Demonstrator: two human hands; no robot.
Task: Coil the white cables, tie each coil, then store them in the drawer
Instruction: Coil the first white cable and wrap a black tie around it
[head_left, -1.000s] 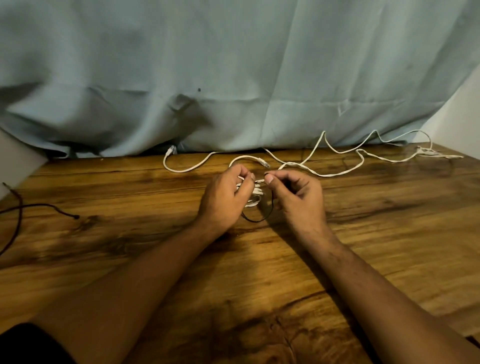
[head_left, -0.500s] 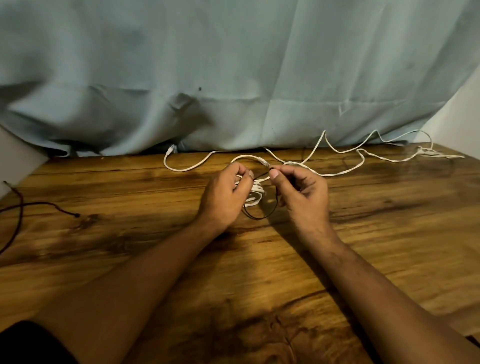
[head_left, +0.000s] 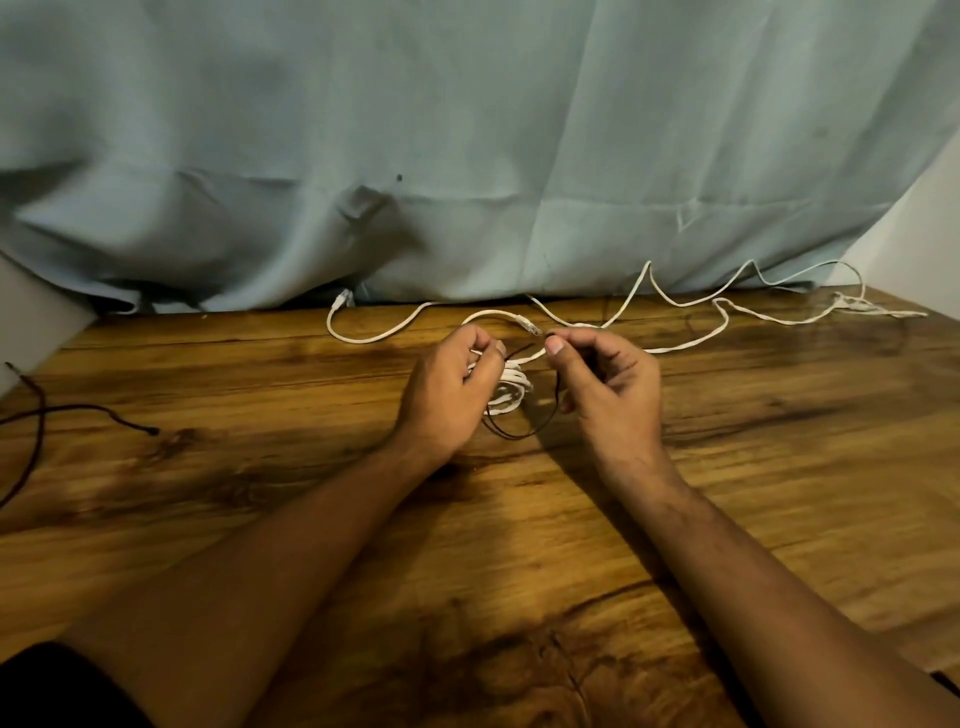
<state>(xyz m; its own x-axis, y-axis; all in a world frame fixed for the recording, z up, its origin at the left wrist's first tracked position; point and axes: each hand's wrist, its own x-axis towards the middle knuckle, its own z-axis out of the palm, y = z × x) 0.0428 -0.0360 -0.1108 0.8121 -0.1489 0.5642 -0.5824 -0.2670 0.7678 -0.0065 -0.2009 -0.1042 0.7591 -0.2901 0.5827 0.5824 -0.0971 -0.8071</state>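
Note:
A small coil of white cable (head_left: 511, 391) lies on the wooden table (head_left: 519, 545) between my hands. My left hand (head_left: 449, 392) grips the coil from its left side. A thin black tie wire (head_left: 511, 431) loops under and around the coil. My right hand (head_left: 608, 387) pinches one end of that wire between thumb and forefinger, just right of the coil. A loose white cable (head_left: 691, 340) trails from the coil area across the back of the table to the right. Its plug end (head_left: 531, 326) lies just behind my fingers.
A pale blue curtain (head_left: 467, 156) hangs along the table's far edge. Another white cable end (head_left: 343, 301) rests by the curtain. A dark cord (head_left: 78, 413) lies at the table's left edge. No drawer is in view.
My right hand has lifted and moved right, drawing the black tie wire up beside the coil. My left hand keeps its hold on the coil.

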